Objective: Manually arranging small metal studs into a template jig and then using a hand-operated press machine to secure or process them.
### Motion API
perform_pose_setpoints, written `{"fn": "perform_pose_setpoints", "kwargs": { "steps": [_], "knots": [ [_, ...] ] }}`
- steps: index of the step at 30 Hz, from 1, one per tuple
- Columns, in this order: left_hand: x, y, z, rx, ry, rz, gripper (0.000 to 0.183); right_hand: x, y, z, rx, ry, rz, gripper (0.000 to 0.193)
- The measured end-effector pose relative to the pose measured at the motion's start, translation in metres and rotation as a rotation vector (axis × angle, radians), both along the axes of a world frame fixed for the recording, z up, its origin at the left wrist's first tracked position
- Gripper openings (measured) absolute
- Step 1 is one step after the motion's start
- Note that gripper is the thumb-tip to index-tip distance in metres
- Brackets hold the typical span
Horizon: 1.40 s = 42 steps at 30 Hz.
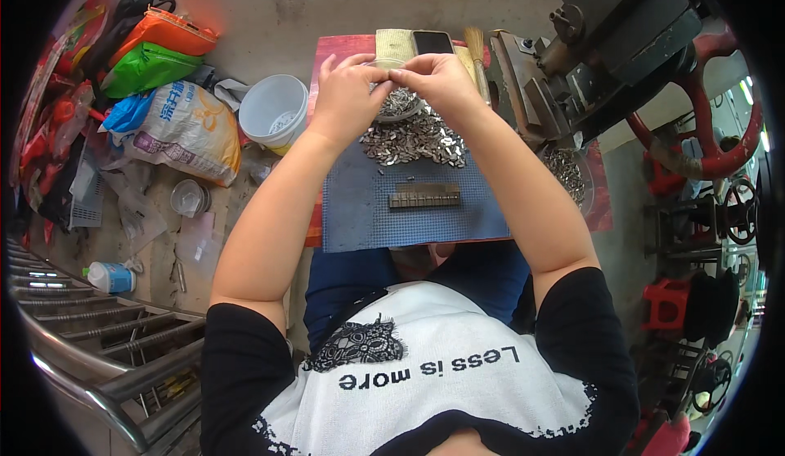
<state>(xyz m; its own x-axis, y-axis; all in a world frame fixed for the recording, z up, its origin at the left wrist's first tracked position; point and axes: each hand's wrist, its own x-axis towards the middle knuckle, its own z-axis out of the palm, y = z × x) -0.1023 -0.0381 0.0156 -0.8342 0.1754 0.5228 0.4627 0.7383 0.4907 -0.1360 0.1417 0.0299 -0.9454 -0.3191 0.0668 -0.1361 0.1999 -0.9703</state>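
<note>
The small metal pieces (413, 143) lie directly below the joined fingertips: a clear tub (401, 119) of them sits at 6 o'clock from the grip, just under it, and the loose heap spreads past the tub's near rim toward 5 o'clock. Their long axes point every way. The right hand (441, 86) is slightly nearer the heap; neither is clearly nearer the tub. Further off, between 5 and 6 o'clock, a grey metal bar (423, 197) lies on the blue mat (352, 202) of the worktop (325, 49), its long axis running from 9 to 3 o'clock.

The left hand (347, 96) comes in from 7 o'clock, its outer fingers fanned toward 12; the right comes from 5 o'clock, fingers bent inward to 9. Thumbs and forefingers crowd together; whether either grip pinches a piece, I cannot tell.
</note>
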Motion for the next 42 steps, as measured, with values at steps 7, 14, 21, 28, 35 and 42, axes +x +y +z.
{"fn": "perform_pose_setpoints", "kwargs": {
  "steps": [7,14,21,28,35,42],
  "knots": [
    [0.0,-0.006,0.009,0.034,-0.04,0.096,0.022,0.005,-0.003,0.012,0.086,-0.057,0.01,0.029],
    [0.005,0.009,-0.001,0.187,0.204,0.051,0.021,0.003,-0.002,0.012,0.038,-0.124,-0.052,0.027],
    [0.014,0.002,-0.007,0.162,0.211,0.079,0.025,0.012,0.008,0.023,0.168,-0.117,0.091,0.028],
    [0.12,-0.001,-0.01,0.373,-0.249,0.005,0.03,0.093,0.022,-0.012,0.249,-0.115,0.156,0.023],
    [0.155,0.013,-0.042,0.146,-0.238,0.077,0.028,0.114,0.013,-0.031,0.506,0.111,0.13,0.024],
    [0.154,0.016,-0.042,0.143,-0.241,0.12,0.026,0.114,0.012,-0.025,0.547,0.074,0.128,0.025]
  ]
}}
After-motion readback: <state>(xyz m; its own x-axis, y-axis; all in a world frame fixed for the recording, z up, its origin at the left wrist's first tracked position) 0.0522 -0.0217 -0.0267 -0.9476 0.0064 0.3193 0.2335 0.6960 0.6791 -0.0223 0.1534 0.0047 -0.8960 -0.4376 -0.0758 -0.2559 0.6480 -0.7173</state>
